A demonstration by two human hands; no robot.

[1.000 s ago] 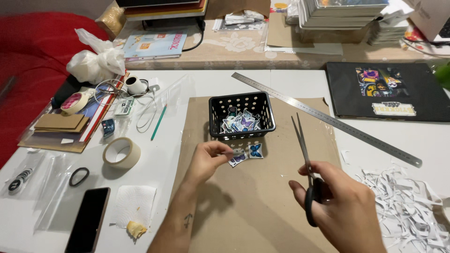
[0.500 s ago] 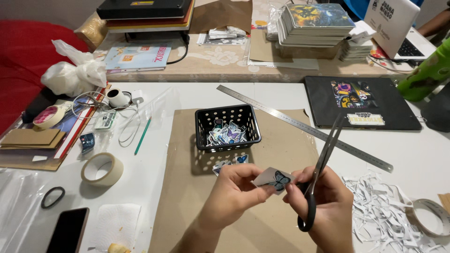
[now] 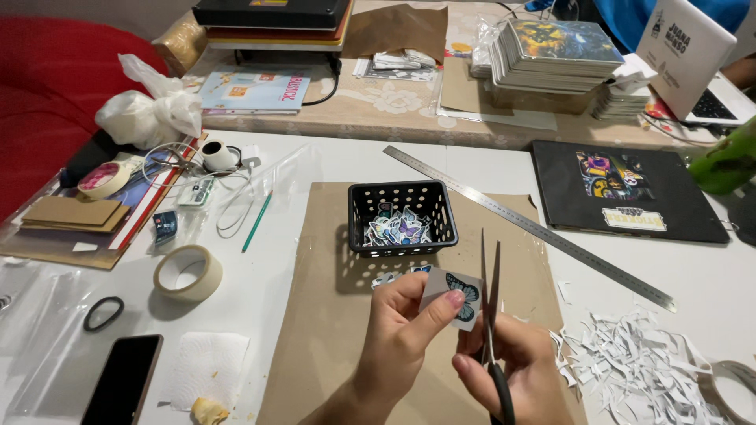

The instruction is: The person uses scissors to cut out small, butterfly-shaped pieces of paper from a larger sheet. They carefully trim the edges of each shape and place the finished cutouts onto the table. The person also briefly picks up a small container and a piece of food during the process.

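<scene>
My left hand [image 3: 409, 327] pinches a small white paper piece printed with a blue butterfly [image 3: 460, 295]. My right hand [image 3: 512, 366] grips black-handled scissors [image 3: 490, 307], blades pointing up and slightly apart, right beside the butterfly piece's edge. Both hands hover over a brown cardboard sheet [image 3: 331, 315]. Just beyond them stands a small black perforated basket [image 3: 402, 218] holding several cut-out stickers. A few loose stickers [image 3: 394, 275] lie on the cardboard in front of the basket.
A long metal ruler [image 3: 543, 228] lies diagonally to the right. White paper scraps [image 3: 630, 366] pile at the right. Left: tape roll [image 3: 187, 272], green pencil [image 3: 257, 222], phone [image 3: 122, 382], tissue [image 3: 205, 368]. A black folder [image 3: 622, 189], stacked booklets [image 3: 551, 55] and a laptop [image 3: 693, 55] sit behind.
My left hand picked a sticker from in front of the basket and brought it to the scissors. The scissors swung upright against the piece, which is now raised and turned.
</scene>
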